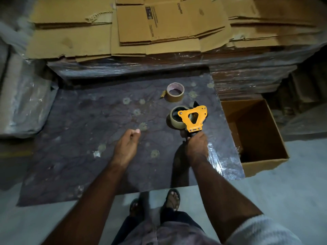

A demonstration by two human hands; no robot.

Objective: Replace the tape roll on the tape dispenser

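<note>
We held the tape dispenser by its handle, right hand closed round it; left hand loosely curled, empty. Spare tape roll lay on bench, just beyond the dispenser, nearer our right

Tape dispenser frame: orange painted metal, matt, bright screws. Mounted tape roll: pale, glossy film. Spare roll, upper centre: brown cardboard core. Work surface: dark patterned sheet under glossy wrinkled plastic wrap. Flattened cartons, top: matt corrugated cardboard.

Dispenser handle hidden inside right hand; print on flattened cardboard illegible.
</note>
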